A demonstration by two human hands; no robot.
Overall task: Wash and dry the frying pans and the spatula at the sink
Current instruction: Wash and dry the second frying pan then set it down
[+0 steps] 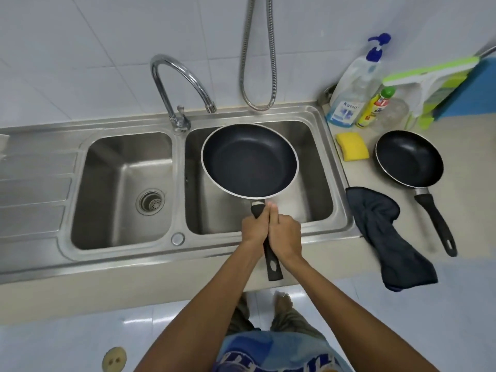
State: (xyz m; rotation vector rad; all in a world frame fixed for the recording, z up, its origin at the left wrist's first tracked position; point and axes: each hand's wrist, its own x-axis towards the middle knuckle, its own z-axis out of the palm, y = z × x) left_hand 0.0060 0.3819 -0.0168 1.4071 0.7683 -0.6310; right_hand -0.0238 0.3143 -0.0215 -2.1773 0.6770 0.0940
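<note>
A large black frying pan [249, 161] with a pale rim hangs level over the right basin of the steel sink [336, 167]. Its black handle points toward me. My left hand [253, 228] and my right hand [285, 234] are both closed around that handle, side by side. A smaller black frying pan [409, 159] lies on the counter to the right, handle toward the front edge. Between the sink and the small pan lies a dark cloth [383, 234], drooping over the counter's edge. I see no spatula.
A chrome tap [182, 84] arches over the divider, no water running. A yellow sponge [352, 146] lies by the sink's right rim. Soap bottles [351, 89] and a green squeegee [429, 73] stand at the back right. The left basin [115, 167] has a drain strainer.
</note>
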